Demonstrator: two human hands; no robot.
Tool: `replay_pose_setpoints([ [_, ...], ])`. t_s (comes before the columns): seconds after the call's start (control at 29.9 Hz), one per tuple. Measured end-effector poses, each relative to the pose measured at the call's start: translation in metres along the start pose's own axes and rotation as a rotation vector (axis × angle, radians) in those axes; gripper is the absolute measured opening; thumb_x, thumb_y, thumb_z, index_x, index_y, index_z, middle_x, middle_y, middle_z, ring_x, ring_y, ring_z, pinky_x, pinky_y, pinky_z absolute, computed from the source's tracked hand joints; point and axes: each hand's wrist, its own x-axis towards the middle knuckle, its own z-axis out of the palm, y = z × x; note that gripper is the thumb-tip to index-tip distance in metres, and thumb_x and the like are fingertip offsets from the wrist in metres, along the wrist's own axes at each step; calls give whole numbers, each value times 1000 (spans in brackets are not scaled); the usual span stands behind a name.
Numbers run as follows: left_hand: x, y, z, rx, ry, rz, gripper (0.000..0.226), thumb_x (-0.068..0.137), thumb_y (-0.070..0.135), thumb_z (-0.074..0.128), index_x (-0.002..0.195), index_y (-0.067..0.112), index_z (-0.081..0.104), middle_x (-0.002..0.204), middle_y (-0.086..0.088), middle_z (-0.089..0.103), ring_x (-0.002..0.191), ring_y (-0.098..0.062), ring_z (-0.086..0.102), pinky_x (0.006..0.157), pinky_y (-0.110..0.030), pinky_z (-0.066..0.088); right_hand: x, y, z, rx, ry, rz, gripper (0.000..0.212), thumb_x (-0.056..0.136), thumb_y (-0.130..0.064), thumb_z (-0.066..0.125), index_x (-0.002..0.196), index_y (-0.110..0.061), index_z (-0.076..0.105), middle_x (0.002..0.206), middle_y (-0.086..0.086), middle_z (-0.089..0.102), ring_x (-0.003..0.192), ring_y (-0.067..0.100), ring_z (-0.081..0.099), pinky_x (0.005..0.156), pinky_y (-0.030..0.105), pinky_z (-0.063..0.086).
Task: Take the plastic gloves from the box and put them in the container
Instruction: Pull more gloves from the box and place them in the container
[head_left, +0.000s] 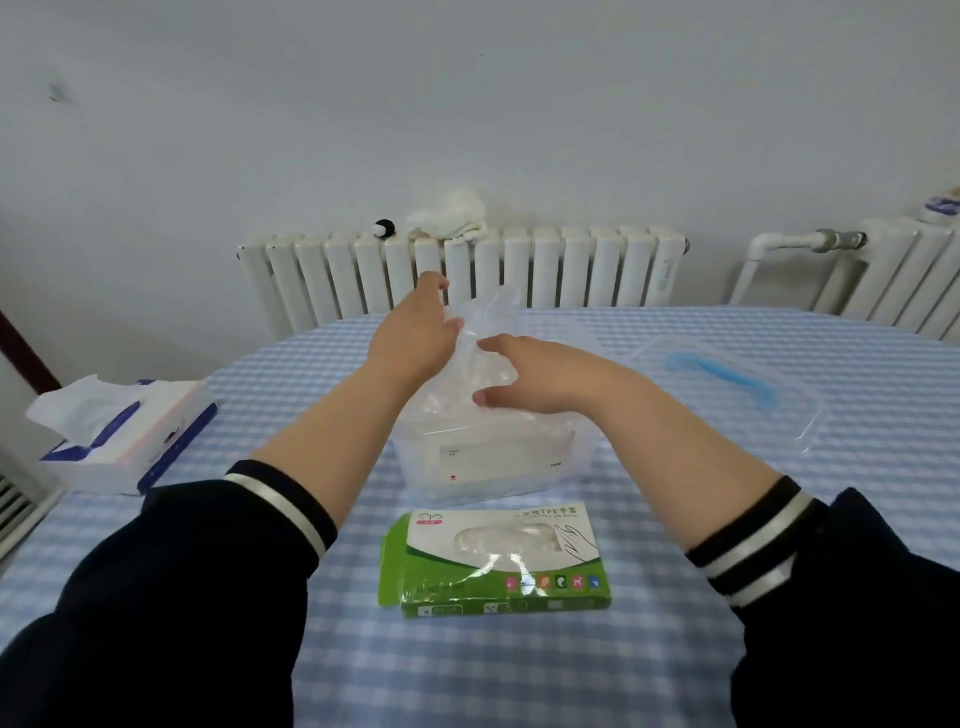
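A green and white glove box (498, 561) lies flat on the checked tablecloth near me, with clear plastic showing in its opening. Behind it stands a clear plastic container (488, 457) with no lid on. Above the container both hands hold a bunch of clear plastic gloves (480, 345). My left hand (415, 332) pinches the upper part of the bunch. My right hand (524, 374) grips the bunch from the right, with thumb and fingers curled around it. The lower end of the gloves hangs into the container.
The container's clear lid with a blue handle (727, 384) lies to the right on the table. A tissue pack (124, 431) sits at the left edge. White radiators (467, 275) stand behind the round table (519, 675).
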Motion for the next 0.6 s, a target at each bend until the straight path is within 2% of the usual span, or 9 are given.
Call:
replay_pose_setpoints([
  [0.07, -4, -1, -2, 196, 73, 134, 45, 95, 26, 58, 135, 16, 43, 132, -7, 50, 118, -27, 48, 91, -36, 40, 8, 0, -2, -35, -69, 17, 76, 89, -53, 59, 151, -30, 22, 153, -2, 34, 133, 21, 42, 102, 35, 35],
  [0.13, -13, 4, -5, 388, 120, 293, 38, 93, 27, 61, 129, 17, 51, 131, -7, 48, 119, -27, 44, 94, -36, 40, 16, 0, -2, -90, -126, 22, 77, 89, -53, 59, 152, -28, 20, 154, -2, 32, 137, 21, 37, 106, 35, 32],
  [0.2, -20, 10, -4, 493, -59, 313, 35, 93, 29, 62, 125, 20, 55, 129, -5, 48, 119, -26, 44, 95, -38, 43, 23, -1, -2, -139, -190, 9, 78, 90, -52, 58, 152, -26, 19, 156, -1, 30, 139, 23, 34, 109, 36, 29],
  [0.3, -21, 9, 2, 655, -452, 189, 49, 92, 34, 63, 138, 24, 48, 133, -4, 45, 119, -26, 49, 94, -39, 47, 29, -2, -2, -185, -310, -11, 68, 95, -45, 54, 152, -26, 21, 154, 0, 33, 136, 23, 38, 108, 34, 31],
  [0.37, -17, 2, 7, 722, -595, 132, 48, 96, 28, 57, 142, 20, 44, 137, -4, 46, 118, -25, 52, 92, -35, 46, 34, 2, 2, -201, -381, 34, 56, 100, -37, 47, 151, -30, 24, 154, 0, 33, 135, 24, 38, 110, 36, 31],
  [0.43, -14, -5, 13, 745, -656, 80, 42, 98, 21, 49, 139, 17, 47, 137, -5, 49, 118, -25, 53, 89, -33, 42, 37, 6, 5, -123, -414, 153, 44, 102, -36, 42, 146, -32, 36, 152, 0, 35, 135, 24, 38, 110, 37, 29],
  [0.5, -10, -8, 17, 640, -698, -62, 39, 98, 24, 46, 137, 19, 49, 138, -4, 50, 118, -25, 51, 88, -34, 39, 37, 8, 5, -56, -412, 239, 40, 100, -41, 45, 139, -28, 47, 147, 2, 41, 131, 25, 43, 107, 37, 31],
  [0.6, -11, -8, 16, 413, -706, -294, 36, 93, 34, 50, 123, 17, 57, 123, -7, 56, 109, -25, 54, 90, -35, 41, 35, 14, 2, -153, -360, 209, 42, 98, -41, 47, 135, -19, 52, 143, 6, 46, 127, 26, 47, 103, 36, 34],
])
